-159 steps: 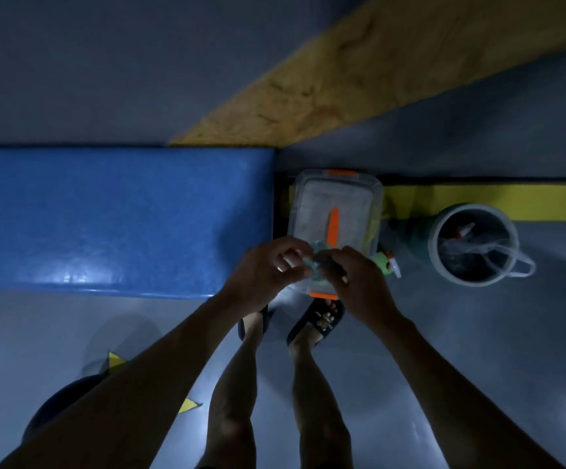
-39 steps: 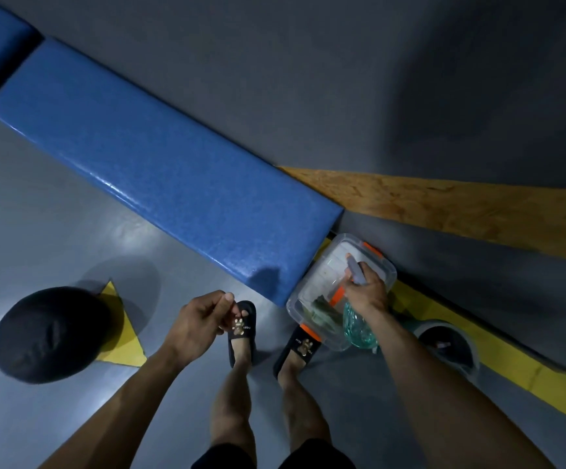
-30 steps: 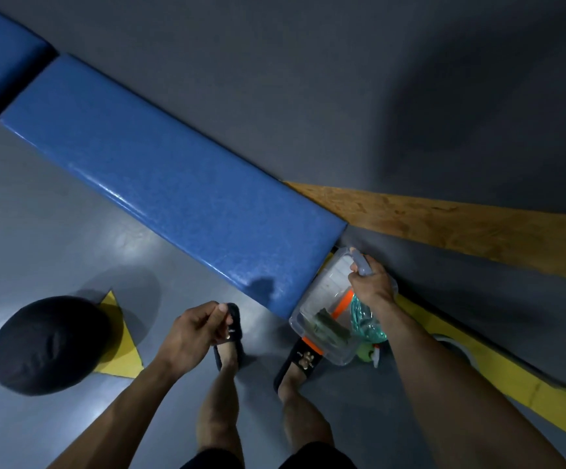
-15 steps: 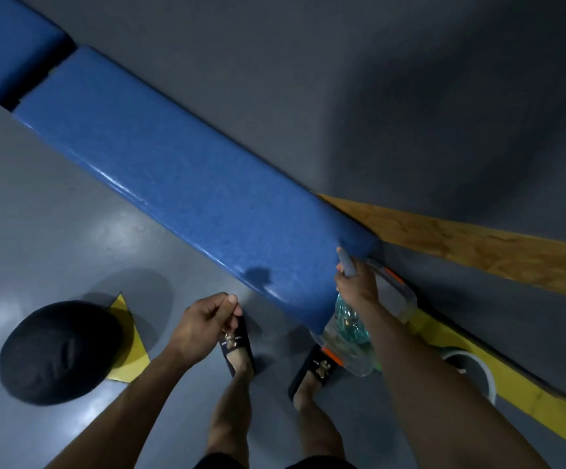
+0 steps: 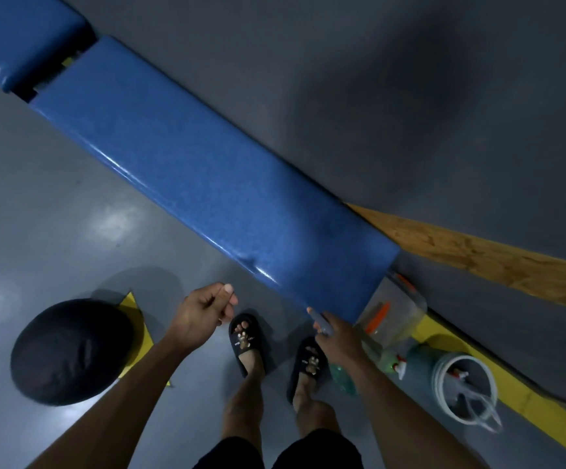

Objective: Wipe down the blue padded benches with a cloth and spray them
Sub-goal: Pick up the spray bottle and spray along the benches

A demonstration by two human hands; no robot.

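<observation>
A long blue padded bench (image 5: 207, 174) runs diagonally from upper left to the right, against a grey wall. A second blue bench (image 5: 14, 38) continues past a gap at the upper left. My right hand (image 5: 337, 336) grips a spray bottle (image 5: 340, 375) with greenish liquid, its pale nozzle pointing toward the near corner of the long bench. My left hand (image 5: 205, 311) hangs over the floor just in front of the bench, fingers loosely curled, holding nothing that I can see. No cloth shows.
A clear plastic box with orange clips (image 5: 393, 316) sits on the floor past the bench's right end. A white bucket (image 5: 461, 384) and a small green-capped bottle (image 5: 393, 363) stand beside it. A black round object (image 5: 71, 350) lies on the floor at left.
My right hand lifted the spray bottle from beside the plastic box and brought it to the bench's near corner. My view and feet shifted left along the bench. My left hand stayed loosely curled.
</observation>
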